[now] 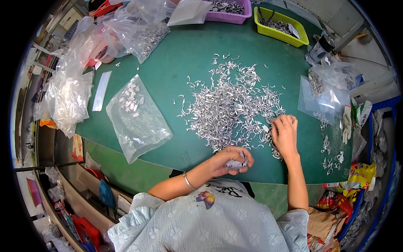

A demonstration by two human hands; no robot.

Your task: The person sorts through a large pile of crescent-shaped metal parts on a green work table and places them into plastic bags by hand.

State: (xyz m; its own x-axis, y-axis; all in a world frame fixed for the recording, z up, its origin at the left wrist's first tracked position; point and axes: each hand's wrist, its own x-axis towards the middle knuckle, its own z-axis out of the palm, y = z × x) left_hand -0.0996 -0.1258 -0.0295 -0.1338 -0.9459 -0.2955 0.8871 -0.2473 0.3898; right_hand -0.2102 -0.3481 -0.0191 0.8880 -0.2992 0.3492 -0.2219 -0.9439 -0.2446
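Observation:
A broad heap of small curved silver metal pieces (pixel 224 109) spreads over the green table in front of me. Below its near edge, my left hand (pixel 222 161) is cupped with the palm up, fingers curled round several small silver pieces (pixel 236 164). My right hand (pixel 286 133) reaches down at the heap's right edge. Its fingers are bent and bunched together, touching loose pieces there; the fingertips hide whatever is between them. To the left lies a clear plastic bag (pixel 140 128) with small whitish pieces (pixel 131 98) inside.
Filled plastic bags (pixel 145 38) crowd the far left beside a pale strip (pixel 102 90). A purple basket (pixel 228 17) and a yellow-green basket (pixel 279 33) with metal parts stand at the back. Another bag (pixel 321 90), a clear jar (pixel 321 49) and small clusters (pixel 333 161) lie right.

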